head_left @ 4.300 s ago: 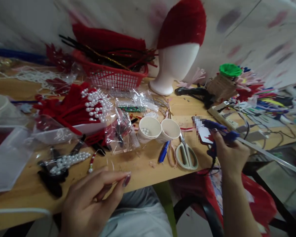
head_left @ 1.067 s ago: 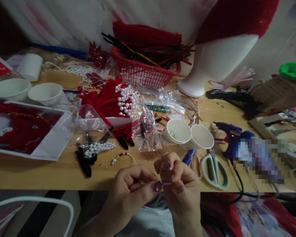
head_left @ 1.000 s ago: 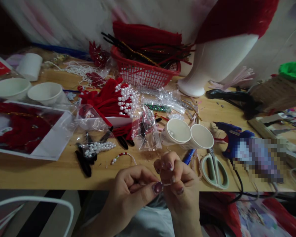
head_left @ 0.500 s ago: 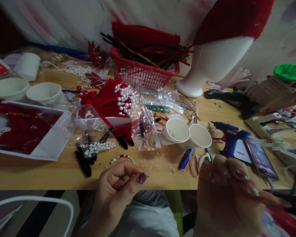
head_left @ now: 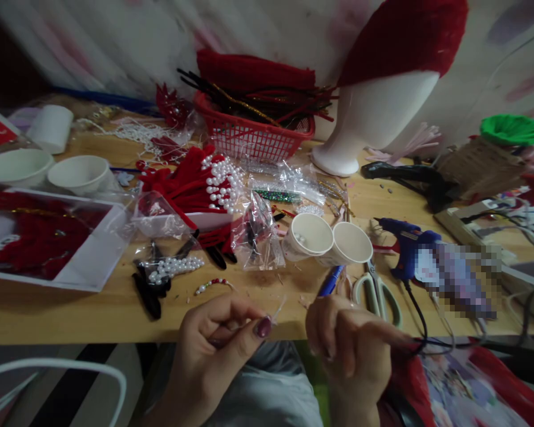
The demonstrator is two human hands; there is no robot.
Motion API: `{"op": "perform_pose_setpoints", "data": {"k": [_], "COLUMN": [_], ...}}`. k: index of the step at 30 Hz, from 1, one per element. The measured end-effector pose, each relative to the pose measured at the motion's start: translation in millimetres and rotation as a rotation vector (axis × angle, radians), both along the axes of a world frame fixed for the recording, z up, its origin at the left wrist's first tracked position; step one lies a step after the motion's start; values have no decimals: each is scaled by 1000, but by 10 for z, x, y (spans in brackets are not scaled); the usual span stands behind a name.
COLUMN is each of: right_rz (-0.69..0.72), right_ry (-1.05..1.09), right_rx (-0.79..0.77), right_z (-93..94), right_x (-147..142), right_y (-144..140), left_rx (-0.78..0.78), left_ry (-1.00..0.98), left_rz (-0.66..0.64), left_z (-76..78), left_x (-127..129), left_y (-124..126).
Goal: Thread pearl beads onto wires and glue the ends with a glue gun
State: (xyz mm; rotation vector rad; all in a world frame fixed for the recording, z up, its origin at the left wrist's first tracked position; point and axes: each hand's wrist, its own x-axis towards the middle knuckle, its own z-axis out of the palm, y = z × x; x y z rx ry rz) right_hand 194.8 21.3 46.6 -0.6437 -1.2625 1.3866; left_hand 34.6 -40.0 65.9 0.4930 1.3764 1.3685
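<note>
Above the table's front edge, my left hand (head_left: pixel 225 341) pinches a clear thread (head_left: pixel 281 307) between thumb and forefinger, its short ends sticking up past the thumbnail. Just behind that hand lies a short string of white, red and green beads (head_left: pixel 211 286) on the wood. Whether it joins the pinched thread is hidden by my fingers. My right hand (head_left: pixel 349 338) hovers to the right of the thread, apart from it. Its fingers are loosely bent, one stretches out to the right, and nothing shows in them. Scissors (head_left: pixel 374 290) with pale handles lie just behind it, beside a blue pen (head_left: pixel 330 280).
Two paper cups (head_left: pixel 309 237) stand behind the pen, one holding white beads. A blue glue gun (head_left: pixel 412 243) with its cord lies right. Bagged pearls (head_left: pixel 175 270), red pearl-tipped stems (head_left: pixel 173 184), a red basket (head_left: pixel 253 133) and a white mannequin head (head_left: pixel 378 112) fill the back.
My right hand has swung left and turned from palm up to knuckles up, uncovering the scissors. My left hand keeps its pinch on the thread. The view has shifted slightly.
</note>
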Motion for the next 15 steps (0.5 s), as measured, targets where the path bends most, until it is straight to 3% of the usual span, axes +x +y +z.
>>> {"op": "perform_pose_setpoints", "data": {"k": [4, 8, 15], "right_rz": [55, 230, 92], "right_ry": [-63, 102, 246], "right_rx": [-53, -252, -308], "right_z": [-9, -36, -124], "right_x": [-92, -196, -273], "right_y": [17, -21, -67], "left_rx": [23, 39, 14], "left_ry": [41, 94, 135], "left_rz": [-48, -37, -50], "left_z": [18, 69, 17], "left_x": [51, 89, 158], "left_y": [-20, -9, -12]}}
